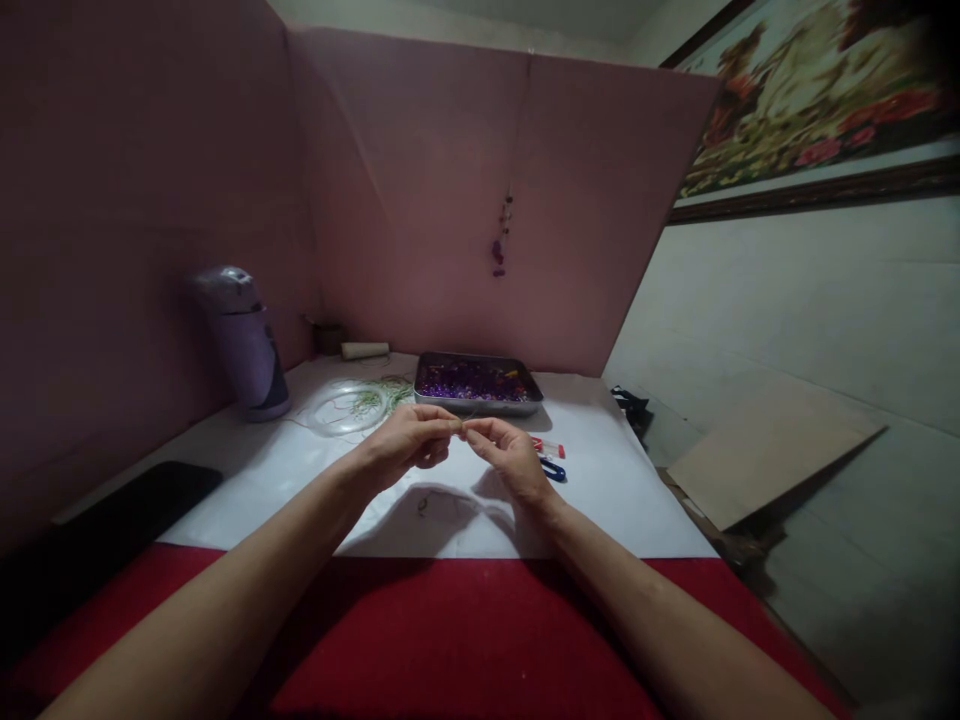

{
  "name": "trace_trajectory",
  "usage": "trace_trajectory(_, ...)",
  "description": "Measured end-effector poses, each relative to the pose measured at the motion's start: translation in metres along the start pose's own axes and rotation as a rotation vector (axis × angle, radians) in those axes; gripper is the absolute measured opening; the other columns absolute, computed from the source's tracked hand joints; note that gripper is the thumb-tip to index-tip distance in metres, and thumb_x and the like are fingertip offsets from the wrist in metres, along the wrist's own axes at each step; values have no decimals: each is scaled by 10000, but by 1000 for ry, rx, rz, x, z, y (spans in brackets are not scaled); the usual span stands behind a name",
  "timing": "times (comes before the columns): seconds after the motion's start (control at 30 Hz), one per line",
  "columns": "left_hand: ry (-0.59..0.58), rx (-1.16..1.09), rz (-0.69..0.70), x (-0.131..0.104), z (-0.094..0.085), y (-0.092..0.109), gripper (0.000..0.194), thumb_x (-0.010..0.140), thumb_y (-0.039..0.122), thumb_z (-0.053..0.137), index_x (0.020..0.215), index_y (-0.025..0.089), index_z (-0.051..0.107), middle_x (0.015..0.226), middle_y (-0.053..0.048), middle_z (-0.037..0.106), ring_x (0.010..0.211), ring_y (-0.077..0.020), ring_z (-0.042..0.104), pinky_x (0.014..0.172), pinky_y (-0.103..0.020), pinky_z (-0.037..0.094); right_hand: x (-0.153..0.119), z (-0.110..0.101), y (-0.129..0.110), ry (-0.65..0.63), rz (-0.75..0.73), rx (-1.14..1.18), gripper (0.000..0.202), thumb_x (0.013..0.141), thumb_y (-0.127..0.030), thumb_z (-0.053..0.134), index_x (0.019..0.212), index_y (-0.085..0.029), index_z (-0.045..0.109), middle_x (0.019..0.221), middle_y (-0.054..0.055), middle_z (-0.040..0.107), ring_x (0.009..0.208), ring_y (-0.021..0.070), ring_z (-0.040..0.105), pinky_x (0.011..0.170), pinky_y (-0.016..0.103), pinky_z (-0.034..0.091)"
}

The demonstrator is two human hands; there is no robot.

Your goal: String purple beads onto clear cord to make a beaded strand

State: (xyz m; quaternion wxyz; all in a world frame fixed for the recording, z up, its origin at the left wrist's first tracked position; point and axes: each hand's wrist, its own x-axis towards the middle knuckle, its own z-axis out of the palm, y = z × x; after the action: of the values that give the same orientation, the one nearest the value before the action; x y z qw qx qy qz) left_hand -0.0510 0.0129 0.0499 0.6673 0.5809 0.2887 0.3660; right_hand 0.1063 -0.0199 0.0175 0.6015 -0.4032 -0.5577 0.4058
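Observation:
My left hand [420, 438] and my right hand [508, 452] meet fingertip to fingertip above the white sheet [630, 510]. Both are pinched closed; whatever lies between the fingertips is too small to make out. Just beyond them stands a metal tray [480, 408] filled with purple beads [472, 382]. Beside my right hand lie blue-handled scissors or snips [553, 470], partly covered by the hand, and a small red-and-clear packet [551, 449]. Left of the tray, green thread [390, 395] is heaped next to a clear plastic ring or spool [349, 408].
A purple bottle or flask [251, 355] stands at the left, with a dark flat object [176, 495] nearer me. A pale roll [365, 350] lies at the back. A beaded strand [501, 240] hangs on the pink panel [420, 200]. Red cloth [465, 630] covers the near edge.

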Motion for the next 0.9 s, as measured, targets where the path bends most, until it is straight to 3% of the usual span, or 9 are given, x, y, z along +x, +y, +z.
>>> trace_trajectory(0.23,-43,133,9,-3,7,1,184,699,279,681,665,108,625,388,46,422,361,-47,346,393,-212,187,-2,3,-4,78,-9,65,193,701,-361,667,760,-181,631,698,-4,602,679,140,508,677,276,379)
trace_trajectory(0.4,7,152,23,-1,7,-2,185,698,281,674,691,101,629,394,26,472,369,-62,382,402,-216,226,-2,2,-5,135,8,84,180,700,-344,655,688,-173,601,640,-20,554,621,120,451,636,265,343)
trace_trajectory(0.6,102,188,54,1,5,-2,189,689,277,669,686,91,634,407,12,493,381,-67,394,403,-212,232,-5,4,-3,131,52,70,158,688,-326,644,655,-176,606,622,-14,570,608,128,460,626,274,333)
trace_trajectory(0.9,111,290,41,-1,8,-2,141,693,255,645,646,122,636,401,28,471,372,-67,392,397,-214,217,-2,2,0,60,25,22,103,690,-288,623,674,-186,615,646,-13,583,630,136,485,622,272,348)
